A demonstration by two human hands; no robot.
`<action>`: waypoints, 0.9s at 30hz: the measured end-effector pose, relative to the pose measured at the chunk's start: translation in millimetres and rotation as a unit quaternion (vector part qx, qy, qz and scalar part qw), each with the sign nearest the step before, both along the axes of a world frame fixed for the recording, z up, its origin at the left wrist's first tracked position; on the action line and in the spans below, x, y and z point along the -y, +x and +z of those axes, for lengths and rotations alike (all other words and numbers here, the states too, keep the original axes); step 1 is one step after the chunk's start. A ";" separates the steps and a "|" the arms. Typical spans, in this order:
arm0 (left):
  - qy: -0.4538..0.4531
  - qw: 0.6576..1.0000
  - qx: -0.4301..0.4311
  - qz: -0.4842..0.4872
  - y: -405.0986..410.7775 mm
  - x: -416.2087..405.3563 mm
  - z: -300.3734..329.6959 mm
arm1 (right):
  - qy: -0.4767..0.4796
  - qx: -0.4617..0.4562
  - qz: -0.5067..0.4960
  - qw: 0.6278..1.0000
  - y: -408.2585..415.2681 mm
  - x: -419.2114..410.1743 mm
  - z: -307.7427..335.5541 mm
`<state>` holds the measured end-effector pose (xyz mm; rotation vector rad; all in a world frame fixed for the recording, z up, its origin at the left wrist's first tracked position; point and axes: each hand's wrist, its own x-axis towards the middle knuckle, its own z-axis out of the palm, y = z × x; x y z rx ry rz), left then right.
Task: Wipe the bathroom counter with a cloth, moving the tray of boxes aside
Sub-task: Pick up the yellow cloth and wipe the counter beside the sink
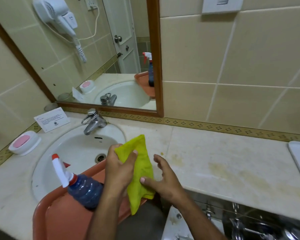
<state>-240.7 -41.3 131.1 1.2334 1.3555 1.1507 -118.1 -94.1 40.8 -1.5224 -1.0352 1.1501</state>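
None of the stained counter [223, 163] right of the grip looks wiped: left hand [119, 168] clutches the cloth [142, 163], right hand [163, 177] open-fingered, thumb on it.

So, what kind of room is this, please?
Most likely a hotel bathroom: a round sink with a faucet, a wall-mounted hair dryer, and a printed notice card on the counter.

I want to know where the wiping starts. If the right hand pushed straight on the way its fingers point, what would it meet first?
The right hand points up-left, so it would probably meet the yellow cloth held by the left hand; its thumb already touches it. Depth is unclear.
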 end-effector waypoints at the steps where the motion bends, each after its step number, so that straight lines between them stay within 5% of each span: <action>1: -0.004 0.999 0.032 -0.008 8.5 -2.4 6.8 | 0.014 -0.064 0.009 0.998 6.5 4.0 3.3; 4: -0.033 0.997 0.070 -0.027 40.6 -26.5 7.0 | 0.052 -0.184 -0.065 0.979 24.3 16.9 18.9; 6: -0.005 0.999 -0.020 -0.048 63.5 -44.6 -6.1 | 0.046 -0.167 -0.151 0.973 34.8 16.8 25.5; 10: 0.049 0.943 -0.305 -0.121 90.5 -62.8 -46.6 | -0.137 0.173 -0.161 0.962 54.9 -0.4 1.9; 12: 0.060 0.897 -0.412 -0.147 78.6 -65.6 -67.1 | -0.212 0.397 -0.114 0.886 56.4 -6.3 -12.7; 14: 0.108 0.866 -0.466 -0.142 58.1 -65.4 -87.0 | -0.117 0.531 -0.100 0.833 56.9 -20.1 -28.2; 16: 0.145 0.843 -0.497 -0.144 41.7 -64.3 -107.6 | -0.034 0.566 -0.076 0.820 59.1 -42.0 -48.2; 20: 0.140 0.839 -0.502 -0.157 29.3 -66.5 -130.3 | -0.028 0.535 0.021 0.844 34.8 -86.2 -77.4; 23: 0.128 0.843 -0.491 -0.177 30.1 -69.8 -140.2 | 0.096 0.560 0.118 0.814 3.1 -92.8 -93.0; 27: 0.114 0.844 -0.494 -0.176 27.5 -68.3 -154.8 | 0.119 0.572 0.139 0.799 22.5 -74.6 -98.4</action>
